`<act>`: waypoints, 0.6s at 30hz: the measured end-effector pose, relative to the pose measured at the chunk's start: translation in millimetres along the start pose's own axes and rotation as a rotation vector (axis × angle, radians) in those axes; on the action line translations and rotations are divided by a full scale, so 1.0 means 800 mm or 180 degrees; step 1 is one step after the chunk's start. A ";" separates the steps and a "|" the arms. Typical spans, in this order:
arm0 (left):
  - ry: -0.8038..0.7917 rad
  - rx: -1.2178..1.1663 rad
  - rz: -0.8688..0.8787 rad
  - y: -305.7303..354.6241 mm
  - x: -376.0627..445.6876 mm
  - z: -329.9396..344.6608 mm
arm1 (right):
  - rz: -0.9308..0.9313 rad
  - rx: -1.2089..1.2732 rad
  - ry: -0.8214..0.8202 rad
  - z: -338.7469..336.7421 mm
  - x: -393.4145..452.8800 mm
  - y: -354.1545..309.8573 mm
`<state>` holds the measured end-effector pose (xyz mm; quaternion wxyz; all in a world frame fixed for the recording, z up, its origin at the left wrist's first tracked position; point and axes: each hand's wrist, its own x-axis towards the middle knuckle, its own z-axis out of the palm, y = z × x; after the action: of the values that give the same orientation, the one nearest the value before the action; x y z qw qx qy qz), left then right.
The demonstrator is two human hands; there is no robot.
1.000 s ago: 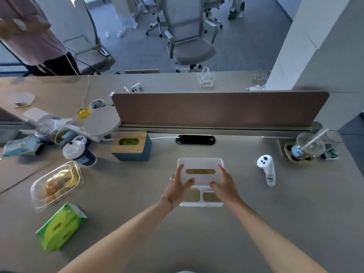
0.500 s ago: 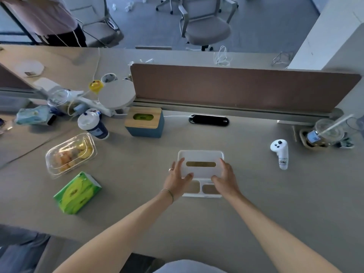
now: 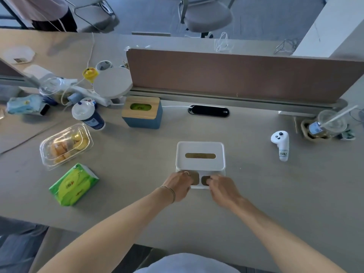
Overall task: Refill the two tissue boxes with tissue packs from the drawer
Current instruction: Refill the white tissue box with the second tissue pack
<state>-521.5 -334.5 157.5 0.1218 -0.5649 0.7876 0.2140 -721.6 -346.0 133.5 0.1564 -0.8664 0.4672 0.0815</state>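
We see the white rectangular plastic tissue box (image 3: 200, 155) standing upright near the middle of the grey desk (image 3: 275, 194), its slotted lid on top and two small brown-floored compartments along its near edge; our left hand (image 3: 178, 185) rests at the left compartment with its fingers curled, and our right hand (image 3: 221, 187) sits at the right compartment, fingers bent inward; both touch the box's near rim, but whether either grip is actually closed on the rim we cannot tell. At ten o'clock from the white box stands the blue tissue box with a wooden lid (image 3: 142, 113), something green showing through its slot; at nine o'clock, well apart, lies the green soft tissue pack (image 3: 73, 185), tilted on the desk; just beyond it sits a clear plastic food container (image 3: 66, 145) with yellow and orange pieces inside. At three o'clock lies a white handheld controller (image 3: 281, 146); at twelve o'clock a brown divider panel (image 3: 236, 75) runs along the desk's far edge.
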 end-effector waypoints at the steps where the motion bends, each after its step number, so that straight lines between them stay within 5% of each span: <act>1: 0.0032 0.0017 0.0014 -0.001 0.002 0.000 | -0.0003 -0.0057 0.0015 -0.001 0.000 0.001; 18: 0.0317 -0.0143 0.0106 0.003 0.002 -0.006 | -0.0157 -0.0069 0.0355 -0.005 -0.005 -0.005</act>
<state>-523.9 -337.5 161.4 0.0661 -0.5642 0.7970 0.2053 -720.7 -342.2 138.8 0.1227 -0.8825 0.4528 0.0343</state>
